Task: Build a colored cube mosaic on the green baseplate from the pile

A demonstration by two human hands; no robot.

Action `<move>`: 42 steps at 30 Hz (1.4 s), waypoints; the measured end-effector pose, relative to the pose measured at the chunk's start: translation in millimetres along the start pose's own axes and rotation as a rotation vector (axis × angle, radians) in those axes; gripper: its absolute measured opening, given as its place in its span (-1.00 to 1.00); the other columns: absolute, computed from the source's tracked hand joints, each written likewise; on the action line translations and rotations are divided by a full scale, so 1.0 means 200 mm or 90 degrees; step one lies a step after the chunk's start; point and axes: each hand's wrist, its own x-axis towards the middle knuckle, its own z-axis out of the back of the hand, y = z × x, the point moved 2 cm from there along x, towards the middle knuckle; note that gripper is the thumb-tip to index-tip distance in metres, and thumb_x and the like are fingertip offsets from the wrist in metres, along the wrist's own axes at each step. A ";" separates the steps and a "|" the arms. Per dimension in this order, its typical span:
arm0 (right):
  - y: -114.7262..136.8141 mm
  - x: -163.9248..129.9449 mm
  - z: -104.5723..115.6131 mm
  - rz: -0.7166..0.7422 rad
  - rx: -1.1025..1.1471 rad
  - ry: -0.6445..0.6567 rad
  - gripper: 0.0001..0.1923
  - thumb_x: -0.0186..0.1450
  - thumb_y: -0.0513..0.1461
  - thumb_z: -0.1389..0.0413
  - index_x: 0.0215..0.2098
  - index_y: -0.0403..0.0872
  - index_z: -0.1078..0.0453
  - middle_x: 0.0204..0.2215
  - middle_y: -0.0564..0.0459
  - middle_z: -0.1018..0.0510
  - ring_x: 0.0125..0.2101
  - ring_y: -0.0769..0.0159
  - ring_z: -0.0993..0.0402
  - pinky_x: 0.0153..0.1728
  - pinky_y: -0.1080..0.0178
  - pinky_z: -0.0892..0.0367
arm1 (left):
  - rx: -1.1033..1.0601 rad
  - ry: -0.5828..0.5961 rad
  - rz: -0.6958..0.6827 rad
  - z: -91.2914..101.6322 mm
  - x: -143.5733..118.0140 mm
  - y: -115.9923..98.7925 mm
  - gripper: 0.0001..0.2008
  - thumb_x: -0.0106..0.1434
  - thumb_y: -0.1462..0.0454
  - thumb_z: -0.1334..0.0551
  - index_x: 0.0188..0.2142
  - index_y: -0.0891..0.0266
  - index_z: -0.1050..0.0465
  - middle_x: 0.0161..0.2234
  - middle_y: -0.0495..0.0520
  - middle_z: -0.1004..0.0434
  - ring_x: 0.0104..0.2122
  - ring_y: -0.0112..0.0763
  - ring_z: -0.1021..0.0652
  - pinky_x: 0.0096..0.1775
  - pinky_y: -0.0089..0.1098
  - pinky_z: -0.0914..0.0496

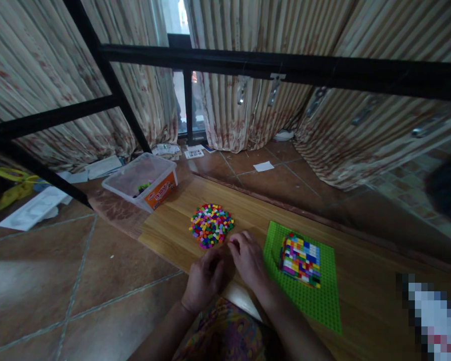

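Observation:
My left hand (205, 281) is closed, its fingers curled in near the front edge of the wooden board. Close by on its right, my right hand (248, 258) pinches with thumb and fingers; a tiny reddish speck shows at the tips, too small to name. Just beyond both hands lies a round pile of small colourful toy bricks (211, 225). To the right of my right hand is a green studded baseplate (328, 306). On it stands a roughly rectangular block of multicoloured bricks (300, 258). Anything inside my left hand is hidden.
A clear plastic box (135, 173) with an orange label and a few pieces inside stands at the far left end of the wooden board (173, 220). Black metal bars (248, 62) and striped curtains (263, 30) are behind. White papers (263, 166) lie on the tiled floor.

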 end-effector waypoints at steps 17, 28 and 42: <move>-0.02 -0.40 0.33 -0.203 0.327 -0.075 -0.79 0.27 -0.28 -0.08 -0.21 0.05 -0.53 -0.30 0.05 -0.58 -0.30 0.29 -0.53 -0.28 0.27 -0.46 | -0.493 0.210 0.357 -0.33 -0.03 -0.21 -0.71 -0.01 0.12 -0.42 -0.35 0.27 -0.56 -0.49 0.01 -0.54 -0.49 -0.51 -0.48 -0.41 -0.49 -0.38; -0.17 -0.39 0.48 -0.272 0.438 -0.240 -0.86 0.27 -0.17 -0.14 -0.28 0.00 -0.53 -0.40 0.06 -0.59 -0.40 0.31 -0.52 -0.37 0.28 -0.44 | -0.389 0.217 0.177 -0.56 0.07 -0.38 -0.73 0.11 0.10 -0.31 -0.29 0.24 -0.59 -0.47 0.01 -0.57 -0.47 -0.46 -0.50 -0.38 -0.45 -0.42; -0.54 -0.12 0.70 -0.174 0.121 -0.132 -0.78 0.32 -0.18 -0.02 -0.25 -0.04 -0.51 -0.26 0.01 -0.59 -0.25 0.27 -0.51 -0.16 0.22 -0.36 | -0.320 0.088 0.186 -0.61 0.31 -0.28 -0.74 0.12 0.17 -0.22 -0.28 0.29 -0.54 -0.49 -0.03 -0.46 -0.52 -0.51 -0.44 -0.45 -0.49 -0.34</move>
